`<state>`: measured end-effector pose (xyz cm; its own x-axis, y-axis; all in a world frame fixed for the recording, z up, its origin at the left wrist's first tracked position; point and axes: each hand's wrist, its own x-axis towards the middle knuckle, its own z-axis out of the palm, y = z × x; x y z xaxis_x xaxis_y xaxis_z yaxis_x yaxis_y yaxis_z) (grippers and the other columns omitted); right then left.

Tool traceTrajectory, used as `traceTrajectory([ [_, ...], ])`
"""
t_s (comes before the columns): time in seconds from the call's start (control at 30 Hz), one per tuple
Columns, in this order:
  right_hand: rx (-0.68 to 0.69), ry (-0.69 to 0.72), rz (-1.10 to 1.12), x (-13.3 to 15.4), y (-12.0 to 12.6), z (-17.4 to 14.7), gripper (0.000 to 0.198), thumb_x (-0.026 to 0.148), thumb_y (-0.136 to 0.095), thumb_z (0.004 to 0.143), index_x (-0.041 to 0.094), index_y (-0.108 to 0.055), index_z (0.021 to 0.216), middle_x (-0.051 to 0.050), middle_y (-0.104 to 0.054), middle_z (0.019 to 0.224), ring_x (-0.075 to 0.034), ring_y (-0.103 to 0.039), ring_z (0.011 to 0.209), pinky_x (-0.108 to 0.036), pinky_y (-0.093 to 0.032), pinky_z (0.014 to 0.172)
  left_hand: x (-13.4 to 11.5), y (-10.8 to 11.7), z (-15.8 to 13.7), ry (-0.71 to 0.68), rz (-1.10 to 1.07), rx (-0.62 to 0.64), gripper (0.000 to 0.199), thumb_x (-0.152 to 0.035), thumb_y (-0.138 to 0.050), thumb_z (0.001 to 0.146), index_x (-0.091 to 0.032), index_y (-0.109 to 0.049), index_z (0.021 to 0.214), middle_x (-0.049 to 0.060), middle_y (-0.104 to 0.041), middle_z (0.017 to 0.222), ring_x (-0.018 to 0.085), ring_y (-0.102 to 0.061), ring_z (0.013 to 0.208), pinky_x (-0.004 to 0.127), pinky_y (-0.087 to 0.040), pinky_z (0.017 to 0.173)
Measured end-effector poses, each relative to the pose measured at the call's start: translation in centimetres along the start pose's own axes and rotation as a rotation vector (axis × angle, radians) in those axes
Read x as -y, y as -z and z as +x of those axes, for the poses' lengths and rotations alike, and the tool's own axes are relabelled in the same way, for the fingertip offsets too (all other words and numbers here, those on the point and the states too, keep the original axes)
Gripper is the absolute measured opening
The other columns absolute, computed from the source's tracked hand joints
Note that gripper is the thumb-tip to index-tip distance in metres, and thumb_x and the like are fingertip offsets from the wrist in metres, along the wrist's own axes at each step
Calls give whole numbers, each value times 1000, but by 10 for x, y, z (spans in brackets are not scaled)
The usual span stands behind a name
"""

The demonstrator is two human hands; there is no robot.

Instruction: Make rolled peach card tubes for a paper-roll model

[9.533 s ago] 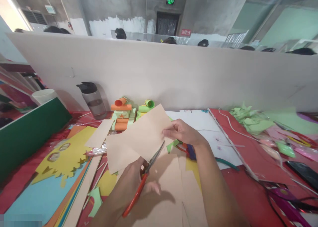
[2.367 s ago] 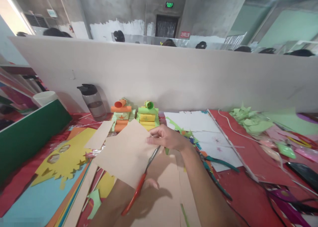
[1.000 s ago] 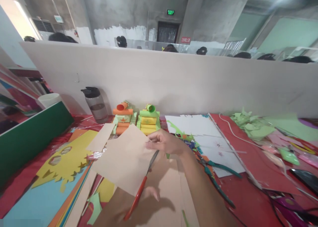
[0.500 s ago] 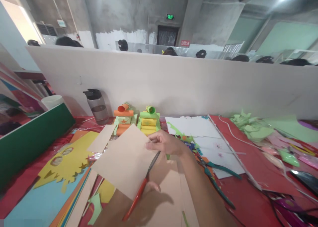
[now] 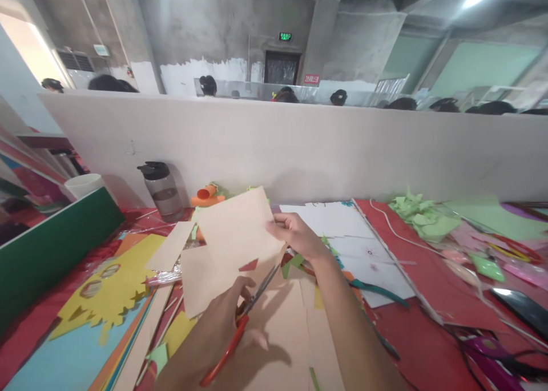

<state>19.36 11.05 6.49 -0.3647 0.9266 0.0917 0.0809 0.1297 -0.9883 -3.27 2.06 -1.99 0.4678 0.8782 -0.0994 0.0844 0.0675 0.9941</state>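
My right hand [image 5: 297, 234] pinches the right edge of a beige sheet of paper [image 5: 237, 225], which is lifted and tilted. My left hand [image 5: 225, 311] is closed on red-handled scissors [image 5: 231, 345], whose blades point up and right, just below the sheet. A second beige piece [image 5: 194, 279] shows lower left of the raised sheet; whether the two join I cannot tell. More beige paper [image 5: 286, 311] lies under my hands. Behind the raised sheet stands an orange rolled-paper model [image 5: 207, 196], partly hidden; a green one is almost fully covered.
To the left lie yellow cut-out paper [image 5: 111, 288], blue paper [image 5: 64, 354] and a green board [image 5: 55, 225]. A water bottle [image 5: 162, 194] stands by the white partition [image 5: 299, 151]. On the right are teal-handled pliers [image 5: 381, 293], white drawn sheets [image 5: 363, 265] and a phone [image 5: 520, 308].
My right hand has moved the beige sheet up and away, now covering much of the paper models. More of my left hand shows around the scissors. The view has shifted slightly.
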Motion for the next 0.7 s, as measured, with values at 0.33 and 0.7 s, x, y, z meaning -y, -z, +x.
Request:
traceTrajectory([
  [0.33,-199,39,169,1,17,-3,39,44,-71,80,19,-70,109,-7,-74,89,-19,-67,70,-29,-52,61,-7,-9,0,-220,909,7,20,-24,-56,82,-27,-59,101,5,-64,94,23,-62,70,29,-40,64],
  [0.7,-120,130,213,11,9,-6,31,39,-70,84,18,-72,106,-7,-76,91,-20,-71,79,-30,-54,71,-11,-2,3,-274,922,-38,25,-15,-46,82,-26,-67,91,2,-70,81,19,-65,76,26,-47,69],
])
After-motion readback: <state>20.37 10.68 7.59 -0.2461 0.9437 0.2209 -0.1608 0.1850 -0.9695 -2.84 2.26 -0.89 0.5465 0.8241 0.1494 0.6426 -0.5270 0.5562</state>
